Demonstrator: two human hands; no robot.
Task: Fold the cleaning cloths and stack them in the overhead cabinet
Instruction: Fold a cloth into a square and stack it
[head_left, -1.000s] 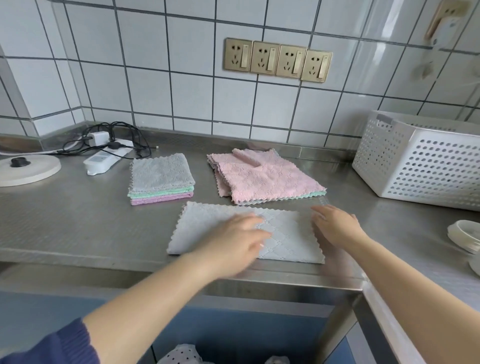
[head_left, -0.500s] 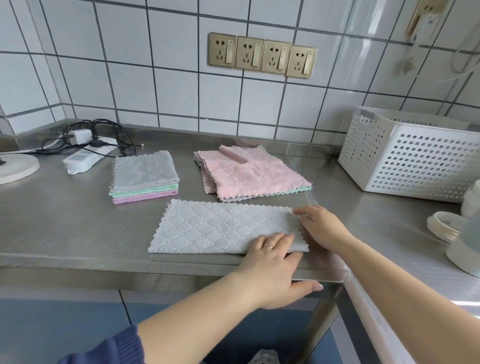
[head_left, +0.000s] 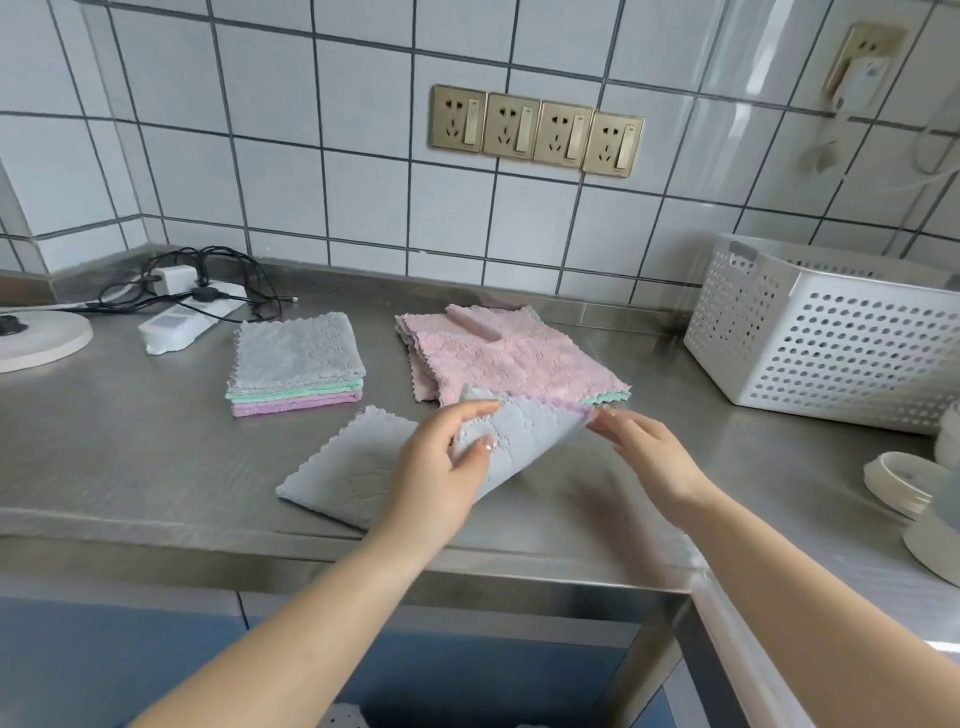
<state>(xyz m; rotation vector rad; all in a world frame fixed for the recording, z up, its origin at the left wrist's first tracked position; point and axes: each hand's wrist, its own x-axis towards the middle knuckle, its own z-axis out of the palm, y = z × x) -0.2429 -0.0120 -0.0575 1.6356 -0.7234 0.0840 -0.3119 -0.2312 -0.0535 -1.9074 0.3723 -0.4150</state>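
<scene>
A grey cleaning cloth (head_left: 353, 467) lies near the front edge of the steel counter (head_left: 130, 457), its right half lifted and curling over to the left. My left hand (head_left: 441, 467) grips the raised flap, thumb on top. My right hand (head_left: 644, 457) pinches the flap's far right corner with its fingertips. Behind on the left sits a neat stack of folded cloths (head_left: 296, 364), grey over green over purple. Behind in the middle lies a loose pile of unfolded cloths (head_left: 509, 358), pink on top. The overhead cabinet is out of view.
A white perforated basket (head_left: 831, 332) stands at the back right. White round containers (head_left: 904, 483) sit at the right edge. A white power strip with black cables (head_left: 182, 317) and a round white lid (head_left: 36, 338) lie at the back left. Wall sockets (head_left: 535, 130) are above.
The grey cloth lay flat under both hands before. Now both hands have lifted its right side and carry it over toward the left.
</scene>
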